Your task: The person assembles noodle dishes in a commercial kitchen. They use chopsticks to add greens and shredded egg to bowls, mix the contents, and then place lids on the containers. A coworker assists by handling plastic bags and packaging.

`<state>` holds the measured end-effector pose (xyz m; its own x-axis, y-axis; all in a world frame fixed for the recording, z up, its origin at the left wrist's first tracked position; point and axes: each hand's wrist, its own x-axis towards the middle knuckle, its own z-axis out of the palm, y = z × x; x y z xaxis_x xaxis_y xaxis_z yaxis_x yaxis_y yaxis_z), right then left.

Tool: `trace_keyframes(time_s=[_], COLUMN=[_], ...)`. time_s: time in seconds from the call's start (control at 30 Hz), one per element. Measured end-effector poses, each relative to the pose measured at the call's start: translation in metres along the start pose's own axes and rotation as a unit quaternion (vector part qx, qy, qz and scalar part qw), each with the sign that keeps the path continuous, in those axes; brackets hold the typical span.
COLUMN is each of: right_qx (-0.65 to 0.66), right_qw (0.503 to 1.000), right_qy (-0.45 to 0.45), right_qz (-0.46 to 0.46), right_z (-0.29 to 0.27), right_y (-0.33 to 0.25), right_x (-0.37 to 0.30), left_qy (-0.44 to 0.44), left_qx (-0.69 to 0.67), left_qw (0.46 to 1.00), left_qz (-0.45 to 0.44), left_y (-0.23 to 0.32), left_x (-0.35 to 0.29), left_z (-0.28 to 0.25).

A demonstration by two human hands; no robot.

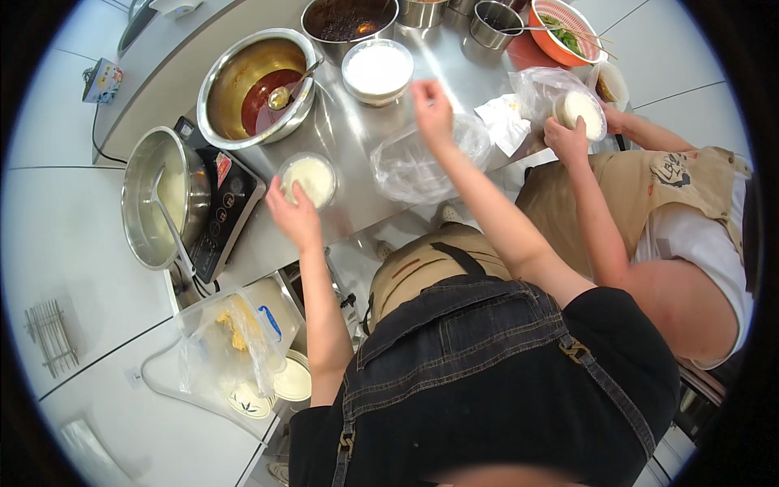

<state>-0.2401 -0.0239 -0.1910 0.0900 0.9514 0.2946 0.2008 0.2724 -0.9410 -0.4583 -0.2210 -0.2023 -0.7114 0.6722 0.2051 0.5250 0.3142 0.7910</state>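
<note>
A round clear tub of creamy white food [308,178] stands near the front edge of the steel counter. My left hand [295,213] is at its near left rim, fingers spread and the thumb over the edge. Farther right, my right hand [433,114] is raised over the counter with half-curled fingers and no object visible in it. A clear round container with a white top [377,69] stands just left of that hand. Below my right forearm lie crumpled clear plastic bags [414,166].
A steel bowl of red sauce [264,97] with a ladle stands at the far left, beside a pot [150,199] on a black cooker [231,215]. At right, a co-worker holds a bagged white tub [581,115]. An orange basket [568,32] stands behind.
</note>
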Motion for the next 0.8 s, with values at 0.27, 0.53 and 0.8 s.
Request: trace_keyframes(time_s=[0.27,0.53,0.8], right_qx=[0.033,0.119,0.160], right_qw=[0.923,0.924,0.930], right_qy=[-0.220,-0.230,-0.172], right_qz=[0.313,0.280,0.281], right_z=[0.020,-0.003,-0.095], right_y=[-0.004,-0.011,-0.072], right_x=[0.093,0.090,0.008], left_qy=[-0.205,-0.326,-0.344], left_qx=[-0.288,-0.438,-0.437], left_qw=[0.898,0.809,0.789], left_qz=[-0.263,-0.217,-0.261], left_y=[0.095,0.125,0.162], left_x=[0.111,0.116,0.013], left_z=[0.148,0.156,0.100])
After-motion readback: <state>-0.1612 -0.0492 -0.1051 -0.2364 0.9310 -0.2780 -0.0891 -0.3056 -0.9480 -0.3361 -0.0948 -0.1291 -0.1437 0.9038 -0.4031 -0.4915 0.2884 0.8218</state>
